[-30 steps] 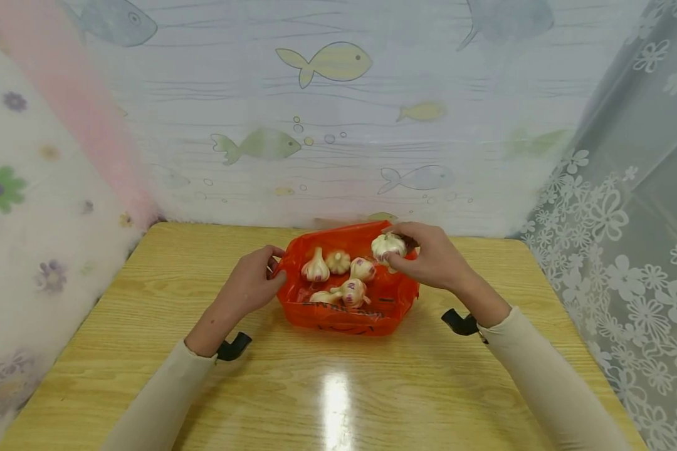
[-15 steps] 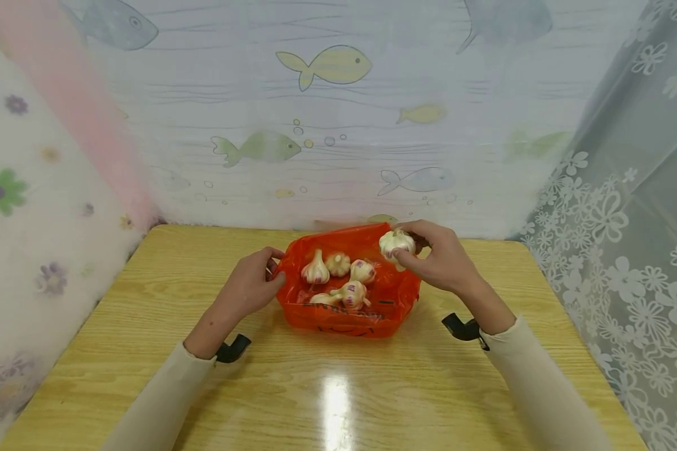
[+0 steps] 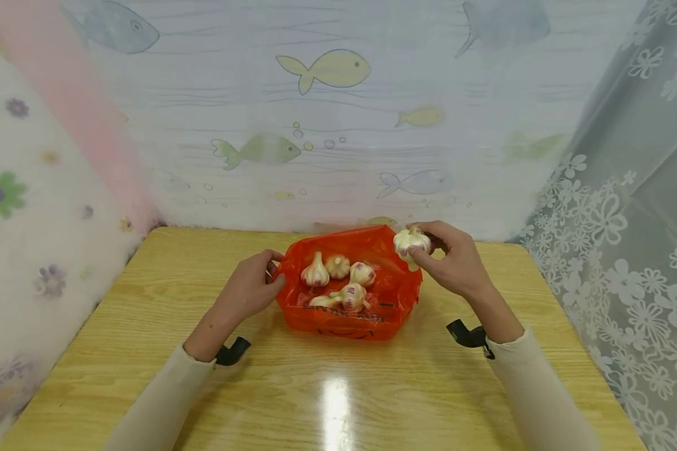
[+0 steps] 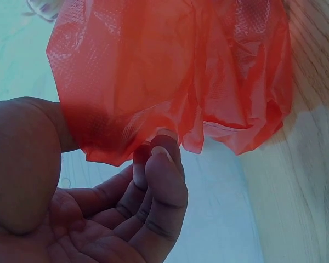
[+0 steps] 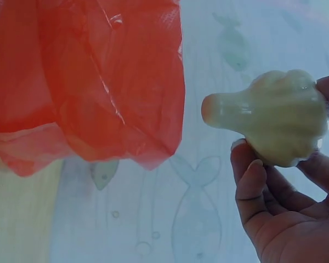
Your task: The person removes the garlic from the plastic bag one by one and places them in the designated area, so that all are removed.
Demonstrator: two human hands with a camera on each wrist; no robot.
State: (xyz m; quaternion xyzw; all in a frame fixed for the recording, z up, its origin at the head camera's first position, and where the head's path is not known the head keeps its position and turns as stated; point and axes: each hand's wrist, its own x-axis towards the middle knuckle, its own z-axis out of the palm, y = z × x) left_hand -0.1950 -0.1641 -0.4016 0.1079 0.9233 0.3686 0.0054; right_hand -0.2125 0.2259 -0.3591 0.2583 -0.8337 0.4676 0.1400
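Observation:
An orange-red plastic bag (image 3: 338, 327) lies on the table with its mouth wide open, several garlic bulbs (image 3: 315, 272) inside. My left hand (image 3: 247, 287) pinches its left rim; in the left wrist view, fingertips of the left hand (image 4: 162, 186) touch the thin plastic (image 4: 148, 82). Above the bag's right rim, my right hand (image 3: 456, 262) holds another garlic bulb (image 3: 410, 242) between thumb and fingers. The right wrist view shows this garlic bulb (image 5: 288, 118) apart from the bag (image 5: 109, 82), its stem pointing toward the plastic.
The wooden table (image 3: 338, 388) reaches back to a fish-print curtain (image 3: 338, 138). A flower-patterned curtain (image 3: 51, 219) hangs on the left, a lace-patterned one (image 3: 620, 238) on the right. Black mounts (image 3: 232, 351) sit at both wrists.
The right hand has moved to the right with its garlic bulb, from over the bag's inside to its right rim. The left hand keeps its place on the bag.

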